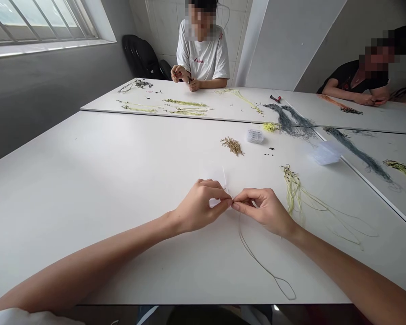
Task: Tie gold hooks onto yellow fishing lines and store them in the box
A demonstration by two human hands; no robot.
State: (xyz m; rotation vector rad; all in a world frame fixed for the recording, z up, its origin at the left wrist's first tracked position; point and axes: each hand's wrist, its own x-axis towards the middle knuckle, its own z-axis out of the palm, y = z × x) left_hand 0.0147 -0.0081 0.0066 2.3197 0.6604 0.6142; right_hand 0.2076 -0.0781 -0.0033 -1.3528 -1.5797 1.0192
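Note:
My left hand [205,204] and my right hand [265,208] meet fingertip to fingertip above the white table. Each pinches thumb against forefinger on the end of a thin cord [253,256]. From the pinch the cord hangs down and lies in a long loop toward the table's near edge. Whatever small part sits between the fingertips is mostly hidden. Just behind my hands is a clear plastic piece with a thin white strip [224,175]. A bundle of pale yellow cords [292,187] lies to the right of my right hand.
Beyond my hands lie a pile of small gold metal pieces [233,146], a clear plastic box [255,136] and a yellow clump [270,127]. Grey cord bundles [286,119] and clear bags [326,152] are farther right. Two people sit at the adjoining tables.

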